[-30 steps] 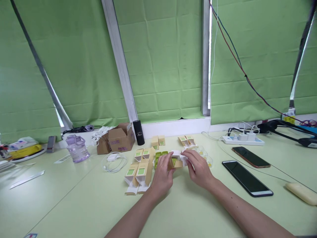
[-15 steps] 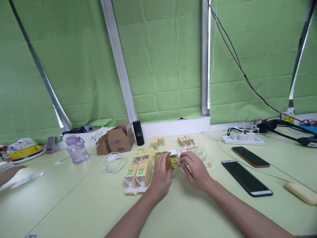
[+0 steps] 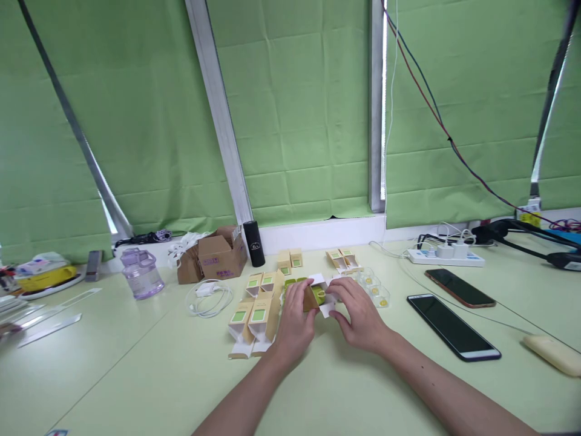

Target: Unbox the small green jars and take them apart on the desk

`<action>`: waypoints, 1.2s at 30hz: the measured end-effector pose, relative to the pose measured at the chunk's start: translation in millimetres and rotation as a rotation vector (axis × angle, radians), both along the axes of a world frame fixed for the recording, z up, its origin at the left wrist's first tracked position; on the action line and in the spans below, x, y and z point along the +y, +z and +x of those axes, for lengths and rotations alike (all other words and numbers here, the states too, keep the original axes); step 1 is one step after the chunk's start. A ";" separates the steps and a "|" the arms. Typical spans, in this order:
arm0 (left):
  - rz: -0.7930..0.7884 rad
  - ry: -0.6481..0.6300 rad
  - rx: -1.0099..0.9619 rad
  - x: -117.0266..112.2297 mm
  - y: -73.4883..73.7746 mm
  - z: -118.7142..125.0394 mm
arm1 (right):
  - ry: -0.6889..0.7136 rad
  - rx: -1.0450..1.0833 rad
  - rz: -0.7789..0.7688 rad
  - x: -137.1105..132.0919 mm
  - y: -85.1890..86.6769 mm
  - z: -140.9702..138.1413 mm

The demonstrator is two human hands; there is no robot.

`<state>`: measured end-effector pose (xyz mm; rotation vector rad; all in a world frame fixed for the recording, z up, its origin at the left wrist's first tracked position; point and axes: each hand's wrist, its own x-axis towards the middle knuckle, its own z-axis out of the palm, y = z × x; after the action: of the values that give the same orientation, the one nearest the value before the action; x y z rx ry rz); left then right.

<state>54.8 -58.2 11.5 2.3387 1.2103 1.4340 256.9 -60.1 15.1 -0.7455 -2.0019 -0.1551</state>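
My left hand (image 3: pixel 296 321) is wrapped round a small open cardboard box (image 3: pixel 310 299), tilted with its mouth towards the right. A green object (image 3: pixel 319 295) with a rounded part shows inside it. My right hand (image 3: pixel 358 316) is at the mouth, fingers and thumb bent against the white flaps (image 3: pixel 325 309). Left of my hands, several similar boxes (image 3: pixel 258 315) with green labels lie with their flaps open. Partly hidden behind my left hand are more green pieces (image 3: pixel 293 282). A clear plastic tray (image 3: pixel 374 289) with yellow spots lies beyond my right hand.
More small boxes (image 3: pixel 344 260) lie farther back. A brown carton (image 3: pixel 220 254), a black cylinder (image 3: pixel 253 243) and a purple jug (image 3: pixel 141 275) stand towards the left. Two phones (image 3: pixel 454 326), a power strip (image 3: pixel 445 257) and a cream-coloured object (image 3: pixel 552 354) are on the right.
The box's white flaps are spread wider, and my right fingers have shifted slightly at its mouth. At the far left, another person's hand has moved back, uncovering pale strips on the table.
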 end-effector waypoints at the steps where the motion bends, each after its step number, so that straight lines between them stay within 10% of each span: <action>1: -0.002 -0.004 0.009 -0.7 0.3 0.0 | -0.008 -0.006 -0.004 0.3 -1.0 -0.6; 36: 0.176 0.011 0.222 -5.7 5.1 3.3 | 0.129 0.450 -0.301 10.9 -7.8 -9.3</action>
<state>58.1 -63.9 16.5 2.6751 1.1927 1.3642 247.6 -49.2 7.3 -0.7566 -1.6475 0.3687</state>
